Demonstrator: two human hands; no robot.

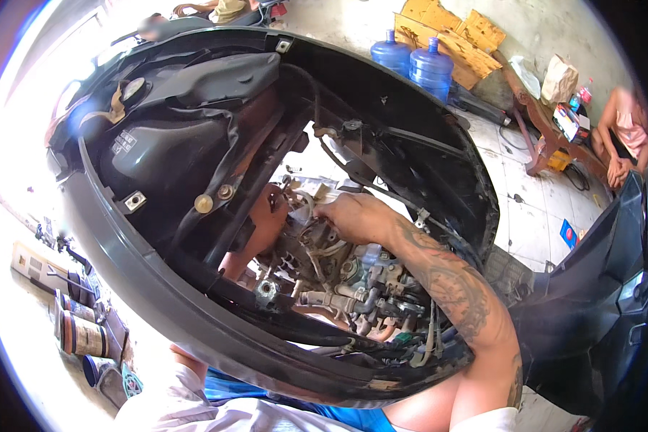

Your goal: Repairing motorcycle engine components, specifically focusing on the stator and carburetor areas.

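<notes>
Both my hands reach inside the black body shell (281,345) of a scooter, at its dirty engine (302,252). My right hand (353,216) comes in over the right side, its fingers bent down and closed at the top of the engine, beside a short pale hose (306,207). What the fingertips grip there is hidden. From below the left rail, my left hand (268,216) comes up along the engine's left side. Its fingers are curled against the engine, and what they hold is out of sight. Cables, connectors and a throttle-like metal assembly (381,284) lie nearer to me.
A black tank-like part (173,155) fills the shell's left end. Blue water jugs (430,70) and yellow boards (446,36) stand at the back wall. A person (623,137) sits at the right by a wooden bench (522,93). Cans (86,335) stand at left.
</notes>
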